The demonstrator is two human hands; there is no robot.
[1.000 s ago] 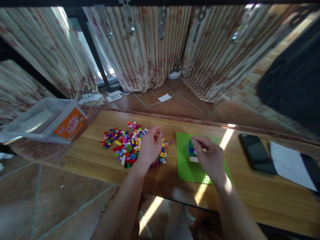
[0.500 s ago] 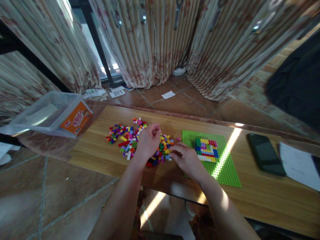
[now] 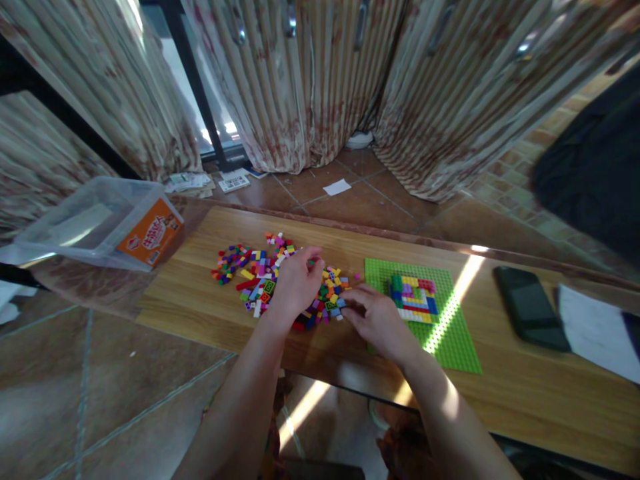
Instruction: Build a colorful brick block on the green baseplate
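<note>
At ten o'clock from the wearer stood a clear tub [image 3: 100,227]. Loose bricks [image 3: 260,270] lay towards eleven on the surface [image 3: 185,310], the left hand [image 3: 300,280] above them, its grip curled, contents unclear. Just past twelve, the right hand [image 3: 375,313] met the heap's edge, fingertips nearly closed; whether they held a brick I couldn't tell. At one, a brick build [image 3: 414,300] sat on a green baseplate [image 3: 457,347].

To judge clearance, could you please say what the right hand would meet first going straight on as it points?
The right hand would probably meet the pile of small, multicoloured plastic bricks at its right edge, though present contact is unclear.
</note>
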